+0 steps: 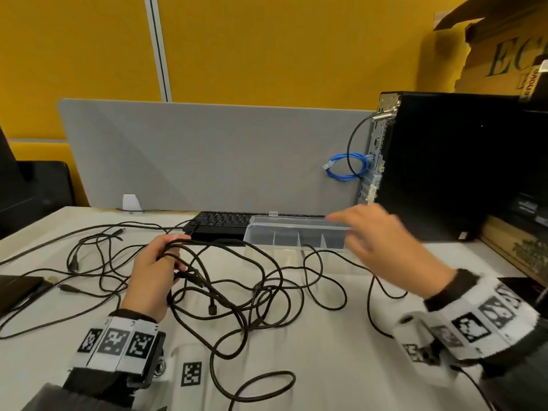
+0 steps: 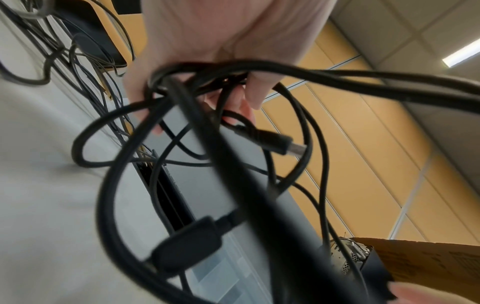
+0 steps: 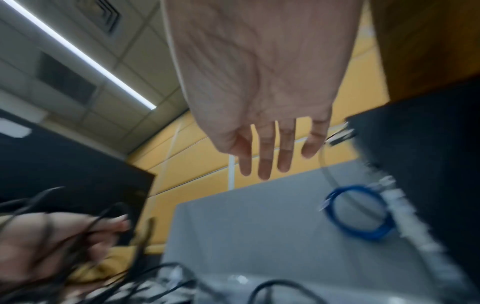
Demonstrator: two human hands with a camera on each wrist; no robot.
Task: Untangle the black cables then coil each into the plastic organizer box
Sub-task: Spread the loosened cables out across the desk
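A tangle of black cables (image 1: 237, 292) sprawls over the white table (image 1: 326, 366). My left hand (image 1: 154, 271) grips a bunch of these cable strands above the table, fingers curled round them. In the left wrist view the cables (image 2: 197, 82) loop through the left hand (image 2: 202, 61), and a USB plug (image 2: 283, 144) dangles by the fingertips. My right hand (image 1: 376, 232) hovers blurred over the clear plastic organizer box (image 1: 296, 235), fingers straight and spread, holding nothing. In the right wrist view the right hand (image 3: 267, 144) is empty.
A black keyboard (image 1: 222, 223) lies behind the box against a grey divider panel (image 1: 207, 152). A black computer tower (image 1: 444, 164) stands at the right with a blue cable coil (image 1: 344, 167) beside it. Cardboard boxes (image 1: 504, 46) are at the far right, and a dark flat device (image 1: 17, 289) at the left edge.
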